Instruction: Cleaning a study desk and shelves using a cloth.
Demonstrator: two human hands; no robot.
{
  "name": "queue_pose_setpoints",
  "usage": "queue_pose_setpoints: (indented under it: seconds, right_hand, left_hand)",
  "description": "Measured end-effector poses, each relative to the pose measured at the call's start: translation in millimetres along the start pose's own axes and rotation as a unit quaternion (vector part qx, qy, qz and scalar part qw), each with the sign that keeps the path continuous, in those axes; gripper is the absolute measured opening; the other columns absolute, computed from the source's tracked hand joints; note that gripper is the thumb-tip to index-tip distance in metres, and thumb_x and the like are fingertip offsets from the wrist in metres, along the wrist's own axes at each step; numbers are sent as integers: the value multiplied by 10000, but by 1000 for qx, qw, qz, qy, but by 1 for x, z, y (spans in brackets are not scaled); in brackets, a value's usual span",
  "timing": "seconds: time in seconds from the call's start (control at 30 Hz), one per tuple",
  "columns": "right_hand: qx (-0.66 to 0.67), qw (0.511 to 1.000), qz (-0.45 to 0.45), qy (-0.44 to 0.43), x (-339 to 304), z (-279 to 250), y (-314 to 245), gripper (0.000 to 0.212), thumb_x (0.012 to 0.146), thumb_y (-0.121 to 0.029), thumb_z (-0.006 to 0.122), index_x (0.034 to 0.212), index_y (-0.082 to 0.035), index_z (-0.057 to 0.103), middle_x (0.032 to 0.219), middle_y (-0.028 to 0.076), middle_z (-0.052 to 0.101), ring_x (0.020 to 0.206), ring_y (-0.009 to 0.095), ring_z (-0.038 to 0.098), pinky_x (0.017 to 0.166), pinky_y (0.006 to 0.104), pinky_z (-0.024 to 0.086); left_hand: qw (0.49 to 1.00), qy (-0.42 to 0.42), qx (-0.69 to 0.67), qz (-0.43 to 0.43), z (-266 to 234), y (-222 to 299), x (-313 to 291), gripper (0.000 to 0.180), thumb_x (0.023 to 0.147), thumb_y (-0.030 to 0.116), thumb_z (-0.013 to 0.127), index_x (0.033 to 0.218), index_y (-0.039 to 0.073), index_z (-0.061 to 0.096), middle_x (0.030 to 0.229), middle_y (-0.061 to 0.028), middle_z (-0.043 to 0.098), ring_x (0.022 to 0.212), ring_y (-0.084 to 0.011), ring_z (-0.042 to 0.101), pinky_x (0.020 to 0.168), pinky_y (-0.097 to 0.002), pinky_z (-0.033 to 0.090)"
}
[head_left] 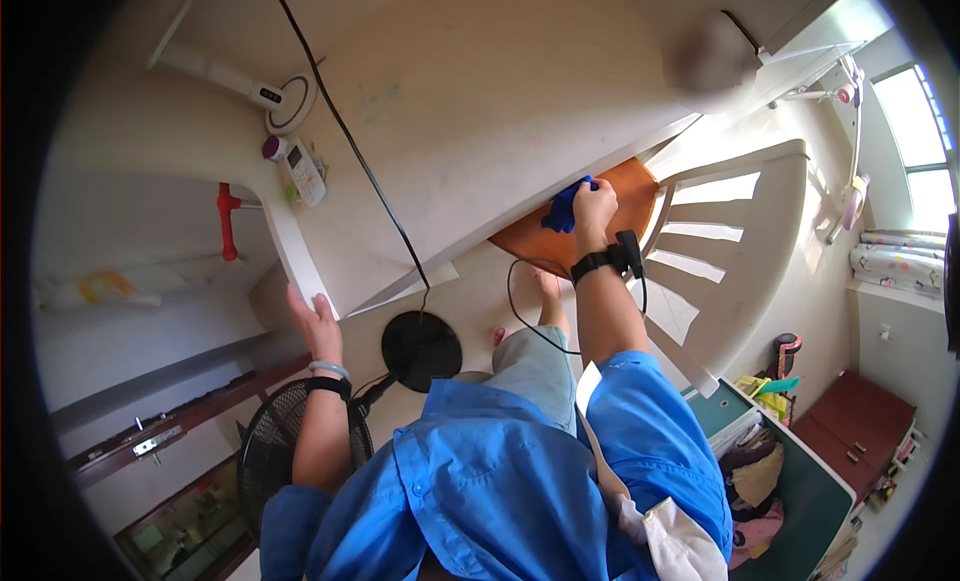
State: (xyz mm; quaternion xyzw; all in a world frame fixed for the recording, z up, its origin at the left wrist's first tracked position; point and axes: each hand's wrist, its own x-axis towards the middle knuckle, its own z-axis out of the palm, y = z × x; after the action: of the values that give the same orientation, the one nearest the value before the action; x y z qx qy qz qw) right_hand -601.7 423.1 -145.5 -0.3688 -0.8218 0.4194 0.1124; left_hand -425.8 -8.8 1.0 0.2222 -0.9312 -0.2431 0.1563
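Observation:
My right hand (595, 203) is closed round a dark blue cloth (561, 211), bunched up, over the orange-brown seat (615, 186) of a chair. A black strap with a small device is on that wrist. My left hand (318, 326) rests with its fingers stretched out against the corner of a white tabletop edge (312, 271). It holds nothing. The chair's pale slatted back (745, 231) stands to the right of my right forearm.
A black fan (300, 431) stands by my left forearm, its round base (421, 349) on the floor. A black cable (350, 131) hangs across the table. A white remote (305, 173) lies far left. A green bin (800, 501) of clothes is at right.

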Motion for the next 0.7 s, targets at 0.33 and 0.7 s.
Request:
queue_pose_setpoints:
  seconds: [0.33, 0.7]
  right_hand:
    - [68, 997, 31, 23, -16, -7, -12, 167, 802, -190, 695, 877, -40, 686, 814, 209, 682, 792, 354, 674, 751, 405, 526]
    - [76, 994, 60, -58, -29, -1, -18, 205, 824, -218, 671, 907, -31, 656, 909, 215, 680, 892, 379, 656, 819, 442, 513]
  left_hand:
    - [1000, -13, -17, -6, -1, -8, -2, 609, 941, 122, 512, 1446, -50, 217, 1445, -268, 320, 1326, -390, 345, 1117, -421, 259]
    - [972, -14, 233, 3, -12, -7, 4, 741, 913, 303, 572, 1471, -18, 204, 1544, -269, 126, 1362, -449, 276, 1123, -499, 222]
